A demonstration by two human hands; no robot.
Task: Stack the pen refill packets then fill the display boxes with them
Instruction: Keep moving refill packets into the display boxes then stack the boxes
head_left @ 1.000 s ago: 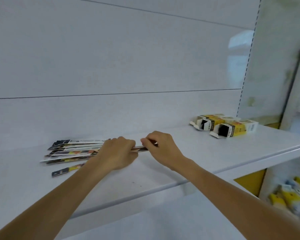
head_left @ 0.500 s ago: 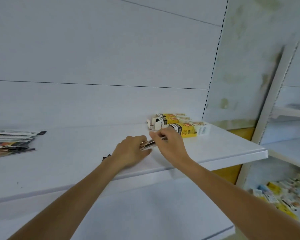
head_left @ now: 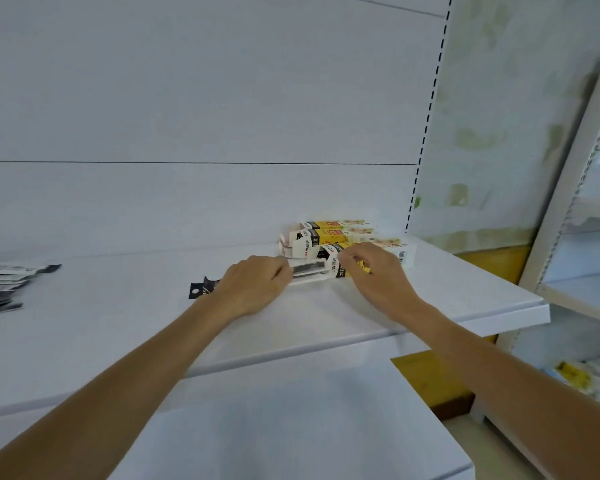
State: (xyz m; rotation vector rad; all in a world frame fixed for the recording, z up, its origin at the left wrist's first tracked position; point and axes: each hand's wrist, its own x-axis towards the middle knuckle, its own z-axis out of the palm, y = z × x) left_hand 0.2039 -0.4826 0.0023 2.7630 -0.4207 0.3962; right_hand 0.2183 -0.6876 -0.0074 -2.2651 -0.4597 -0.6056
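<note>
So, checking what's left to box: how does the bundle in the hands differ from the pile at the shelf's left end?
The bundle is squared up and gripped by the left hand; the pile lies fanned out and untouched. The bundle's end sits at the mouth of the nearest display box, which the right hand holds; the pile lies far from that box. Both show black header ends.

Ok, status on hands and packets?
Left hand grips slim black-and-white refill packets, tips at mouth of nearest yellow cardboard display box. Right hand holds that box. Nothing blocking.
</note>
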